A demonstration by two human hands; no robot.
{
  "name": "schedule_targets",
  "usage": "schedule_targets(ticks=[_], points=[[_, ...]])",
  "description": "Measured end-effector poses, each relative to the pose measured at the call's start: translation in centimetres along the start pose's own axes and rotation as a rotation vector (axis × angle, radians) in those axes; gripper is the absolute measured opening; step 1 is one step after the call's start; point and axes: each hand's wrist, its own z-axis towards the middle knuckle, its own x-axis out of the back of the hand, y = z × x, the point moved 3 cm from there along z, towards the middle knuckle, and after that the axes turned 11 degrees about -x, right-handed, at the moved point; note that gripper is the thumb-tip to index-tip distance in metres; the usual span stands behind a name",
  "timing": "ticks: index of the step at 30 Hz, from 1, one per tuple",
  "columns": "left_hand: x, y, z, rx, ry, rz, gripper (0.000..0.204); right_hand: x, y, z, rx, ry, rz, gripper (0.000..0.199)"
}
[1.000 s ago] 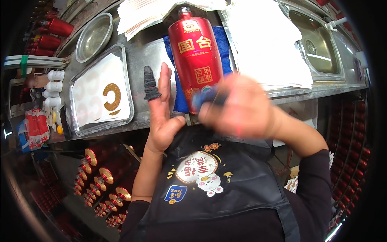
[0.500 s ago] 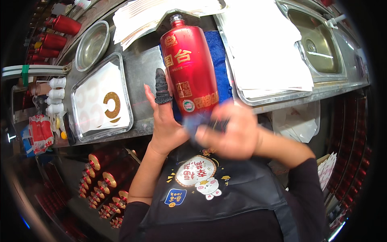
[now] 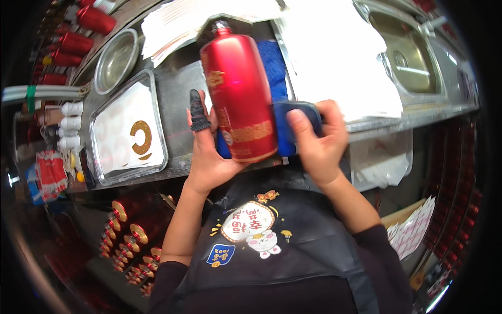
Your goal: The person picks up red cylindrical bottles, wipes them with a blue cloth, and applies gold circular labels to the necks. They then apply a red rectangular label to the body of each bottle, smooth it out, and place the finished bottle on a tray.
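Note:
A glossy red bottle [image 3: 238,91] with gold lettering lies on a blue cloth [image 3: 272,57], its neck pointing away from me. My left hand [image 3: 206,157] grips its lower left side; the thumb goes out of sight by the base, and a black knitted sleeve [image 3: 198,107] covers one raised finger. At the bottle's right side, my right hand [image 3: 321,144] pinches a dark blue-black flat pad [image 3: 306,115] with rounded corners. The pad's left edge meets the bottle wall. What kind of tool it is, I cannot tell.
To the left, a metal tray [image 3: 159,141] carries a white sheet with a gold C-shaped piece, below a steel bowl [image 3: 117,60]. White paper stacks [image 3: 340,68] and a sink [image 3: 405,60] are on the right. Several red bottles [image 3: 130,230] stand below the bench edge.
The bottle has turned, so its lettering has shifted left. My right hand has moved from over the bottle's base to its right side with the pad.

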Motion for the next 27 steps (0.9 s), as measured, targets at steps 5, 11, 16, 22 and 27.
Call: schedule_targets(ticks=[5,11,16,22,27], points=[[0.0,1.6,0.1,-0.023,-0.031,0.314,0.115,-0.2,0.3,0.0,0.361,-0.214,-0.042,0.017],[-0.8,4.5,0.4,-0.319,0.029,0.623,0.096,-0.8,1.4,-1.6,0.423,0.092,-0.25,0.018],[-1.1,3.3,0.8,-0.392,0.054,0.632,0.091,-3.4,0.8,-4.3,0.815,-0.033,-0.307,0.042],[-1.0,3.3,-0.9,-0.245,0.216,0.447,0.111,-0.6,-0.6,-2.9,0.59,-0.078,-0.125,0.023],[-2.2,4.1,-2.1,-0.231,0.155,0.745,0.051,0.5,1.6,-1.3,0.316,0.042,-0.07,0.02]])
